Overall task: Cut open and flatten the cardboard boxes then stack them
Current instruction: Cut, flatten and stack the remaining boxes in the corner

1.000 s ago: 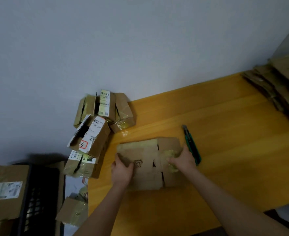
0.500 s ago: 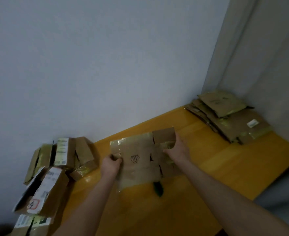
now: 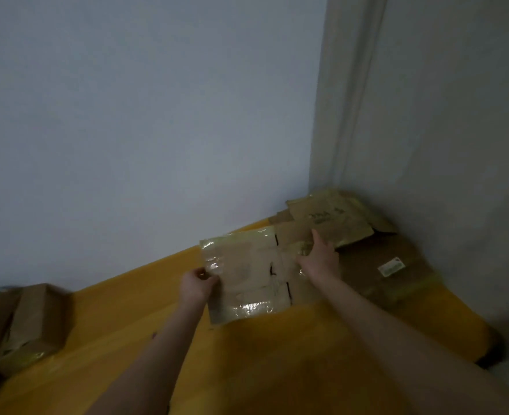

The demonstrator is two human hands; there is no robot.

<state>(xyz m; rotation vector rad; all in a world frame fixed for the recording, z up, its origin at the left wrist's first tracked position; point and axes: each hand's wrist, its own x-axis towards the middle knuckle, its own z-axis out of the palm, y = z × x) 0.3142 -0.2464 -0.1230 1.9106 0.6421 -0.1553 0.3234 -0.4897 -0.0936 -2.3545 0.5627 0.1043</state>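
Yellow tabletop (image 3: 277,354) runs into a pale corner where a pile of flattened boxes (image 3: 376,259) lies, and the flattened box (image 3: 247,274) is held at its near edge. The left hand (image 3: 197,287) pinches its left edge; the right hand (image 3: 317,260) lies on its right side, fingers stretched flat. It looks light, floppy at the creases and slick where taped, so bare cardboard at both edges seems best to hold.

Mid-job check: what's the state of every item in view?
flattened box: cut open, flat, held between both hands beside the stack.
left hand: pinches the box's left edge.
right hand: fingers extended on its right part.
stack of flattened boxes: piled flat in the far right corner.
box on the left: box-shaped, not flattened.
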